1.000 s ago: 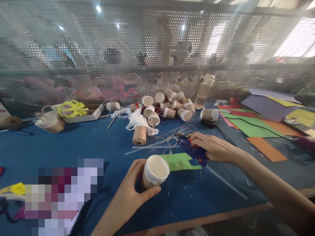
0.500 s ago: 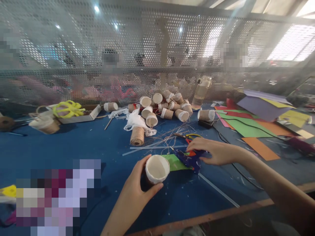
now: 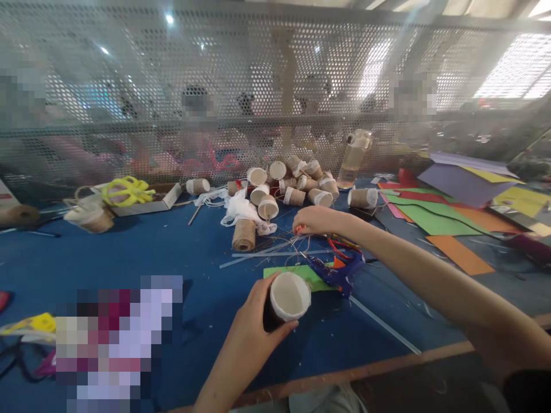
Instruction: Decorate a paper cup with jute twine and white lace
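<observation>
My left hand (image 3: 258, 327) grips a cup (image 3: 291, 297) with a white fabric rim, its open mouth tilted toward me. Fingers bent down, my right hand (image 3: 316, 221) is at a loose heap of thin strands (image 3: 297, 244); its fingertips are closed, and what they hold is hidden. Below that arm a dark blue glue gun (image 3: 333, 275) with an orange trigger lies on a green paper strip (image 3: 275, 272). A clear glue stick (image 3: 383, 324) sticks out from its back. Red-and-yellow-handled pliers (image 3: 338, 246) lie partly behind the right arm.
Several twine-wrapped cups (image 3: 295, 196) are piled at the back, near a twine roll (image 3: 244, 235) and white fabric (image 3: 239, 207). A clear bottle (image 3: 355, 158) stands by the mesh panel (image 3: 150, 86). Coloured paper (image 3: 434, 215) and a black cable cover the right. Another person's sleeve is at left.
My right hand has let go of the glue gun and moved left and away to the strands. The gun now rests on the table. My left hand still holds the cup.
</observation>
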Tool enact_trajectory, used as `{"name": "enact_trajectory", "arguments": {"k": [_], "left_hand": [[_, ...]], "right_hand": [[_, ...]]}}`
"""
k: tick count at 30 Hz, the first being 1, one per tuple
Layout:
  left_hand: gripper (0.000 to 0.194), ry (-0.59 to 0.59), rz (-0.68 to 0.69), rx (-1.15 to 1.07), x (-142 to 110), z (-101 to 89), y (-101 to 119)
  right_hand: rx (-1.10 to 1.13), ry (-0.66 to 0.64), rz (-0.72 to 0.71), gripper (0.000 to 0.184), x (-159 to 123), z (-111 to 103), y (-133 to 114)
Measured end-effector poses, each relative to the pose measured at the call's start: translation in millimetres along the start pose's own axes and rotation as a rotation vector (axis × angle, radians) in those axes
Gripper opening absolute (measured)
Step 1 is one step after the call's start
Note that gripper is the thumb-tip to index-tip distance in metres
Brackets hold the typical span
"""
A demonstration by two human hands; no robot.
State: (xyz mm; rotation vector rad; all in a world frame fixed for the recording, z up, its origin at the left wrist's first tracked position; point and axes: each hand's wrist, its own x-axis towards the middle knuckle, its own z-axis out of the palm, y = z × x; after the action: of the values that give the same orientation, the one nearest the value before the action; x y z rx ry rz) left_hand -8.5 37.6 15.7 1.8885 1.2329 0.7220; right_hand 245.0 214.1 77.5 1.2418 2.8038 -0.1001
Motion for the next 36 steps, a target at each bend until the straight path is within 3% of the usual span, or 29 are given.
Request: {"name": "enact_trajectory", "arguments": {"k": [8, 18, 23, 28, 33, 36], "left_hand": [[0.062, -0.009, -0.011, -0.006, -1, -0.2, 2], [0.062, -0.004, -0.019, -0.002, -2, -0.9, 3], [0.062, 0.001, -0.001, 0.004, -2, 0.0, 1], [0.063, 0.005, -0.019, 0.014, -3, 1.0, -1], [0.067, 0.012, -0.022, 0.011, -5, 2.4, -4], [0.068, 0.016, -0.022, 0.005, -5, 3.5, -6]], "right_hand": [[-0.054, -0.132, -0.060, 0.020, 17, -6, 1], [-0.133, -0.095, -0.036, 0.013, 26, 0, -11], [-0.071, 0.105, 0.077, 0.013, 28, -8, -9], [0.068, 0.409, 0.166, 0.010, 28, -25, -9], [0.210, 0.766, 0.155, 0.012, 22, -41, -15], [0.246, 0.897, 0.097, 0.009, 13, -45, -21]]}}
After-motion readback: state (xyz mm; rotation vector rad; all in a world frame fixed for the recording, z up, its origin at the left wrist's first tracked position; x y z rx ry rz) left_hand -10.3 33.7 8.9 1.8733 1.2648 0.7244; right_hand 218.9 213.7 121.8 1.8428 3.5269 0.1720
